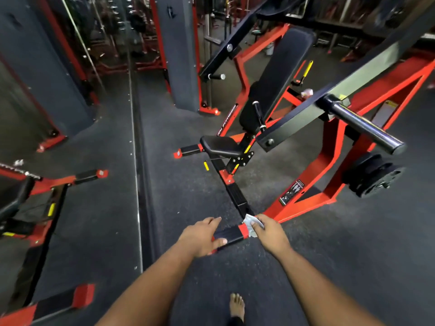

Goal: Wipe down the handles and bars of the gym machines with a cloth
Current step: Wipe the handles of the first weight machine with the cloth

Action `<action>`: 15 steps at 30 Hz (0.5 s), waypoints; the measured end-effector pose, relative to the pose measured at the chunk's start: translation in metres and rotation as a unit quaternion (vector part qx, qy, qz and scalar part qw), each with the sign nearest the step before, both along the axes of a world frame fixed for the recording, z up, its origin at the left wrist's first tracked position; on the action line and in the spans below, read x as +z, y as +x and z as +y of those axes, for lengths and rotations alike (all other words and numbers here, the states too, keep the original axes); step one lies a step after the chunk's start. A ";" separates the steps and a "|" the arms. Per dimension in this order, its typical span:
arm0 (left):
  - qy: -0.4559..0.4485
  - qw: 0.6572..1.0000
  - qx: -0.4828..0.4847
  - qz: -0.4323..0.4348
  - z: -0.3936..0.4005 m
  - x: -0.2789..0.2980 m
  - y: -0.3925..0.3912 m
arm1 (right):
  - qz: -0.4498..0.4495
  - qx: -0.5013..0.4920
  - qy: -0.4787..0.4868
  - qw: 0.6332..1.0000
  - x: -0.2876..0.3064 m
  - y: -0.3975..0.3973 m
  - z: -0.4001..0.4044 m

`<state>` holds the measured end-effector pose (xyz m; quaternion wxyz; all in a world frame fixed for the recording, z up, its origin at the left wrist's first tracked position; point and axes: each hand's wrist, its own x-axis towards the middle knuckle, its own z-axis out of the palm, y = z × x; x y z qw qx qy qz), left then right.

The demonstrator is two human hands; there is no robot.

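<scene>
Left hand point(202, 238): fingers spread and nearly straight, thumb resting on the black foot pad point(227, 236) of the machine's near floor bar; grips nothing.
Right hand point(270, 234): fingers curled, pressing a pale cloth point(251, 225) onto the red bar end just right of the pad.
Seat point(221, 145): farther back, centre.
Weight peg point(362, 124): far right.

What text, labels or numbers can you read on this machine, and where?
None can be read.
Black instruction decal on the red frame: too small.
Yellow warning sticker on the red upright: blurred.
White lettering along the red seat support: blurred.
</scene>
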<state>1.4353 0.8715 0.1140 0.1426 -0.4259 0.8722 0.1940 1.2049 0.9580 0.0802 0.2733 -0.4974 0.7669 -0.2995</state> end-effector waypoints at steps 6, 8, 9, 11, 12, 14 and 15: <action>-0.014 0.999 -0.023 -0.026 -0.114 -0.001 -0.043 | -0.012 -0.012 0.007 1.000 -0.008 -0.046 -0.117; -0.026 0.998 -0.038 -0.035 -0.146 0.000 -0.053 | -0.007 -0.012 0.024 1.000 -0.011 -0.057 -0.151; -0.027 0.998 -0.040 -0.034 -0.162 0.000 -0.059 | -0.006 -0.013 0.030 0.999 -0.012 -0.063 -0.169; -0.019 0.999 -0.036 -0.031 -0.195 -0.001 -0.070 | -0.001 -0.020 0.034 0.999 -0.014 -0.075 -0.202; -0.016 0.999 -0.037 -0.028 -0.208 -0.003 -0.073 | -0.002 -0.025 0.035 0.999 -0.011 -0.078 -0.214; -0.017 0.998 -0.058 -0.031 -0.241 -0.009 -0.081 | -0.003 -0.032 0.032 0.999 -0.009 -0.083 -0.241; -0.017 0.997 -0.072 -0.036 -0.259 -0.012 -0.086 | -0.001 -0.035 0.030 0.999 -0.008 -0.085 -0.254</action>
